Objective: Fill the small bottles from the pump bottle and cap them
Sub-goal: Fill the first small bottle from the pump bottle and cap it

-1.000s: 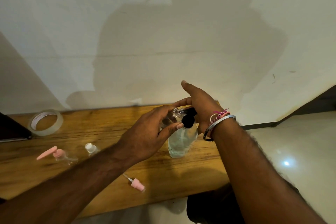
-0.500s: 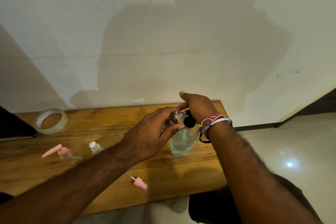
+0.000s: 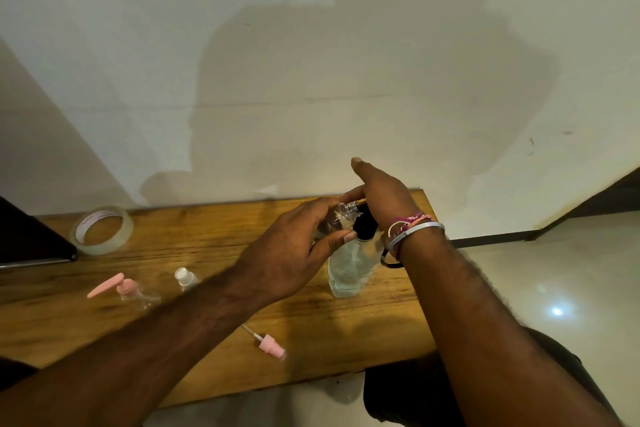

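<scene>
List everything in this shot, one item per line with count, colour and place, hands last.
pump bottle: 1, clear with black pump head, standing on the table's right part, under the right hand
small bottle: 1, clear, held tilted at the pump's spout
pink pump-top bottle: 1, clear with pink top, on the table's left part
white-capped bottle: 1, clear, right of the pink pump-top bottle
pink spray cap: 1, pink with a thin tube, lying loose near the front edge
tape roll: 1, clear, far left by the wall
table: 1, brown wood
wall: 1, off-white, behind the table
left hand: 1, grips the small bottle
right hand: 1, rests on the pump head, bracelets at wrist
</scene>
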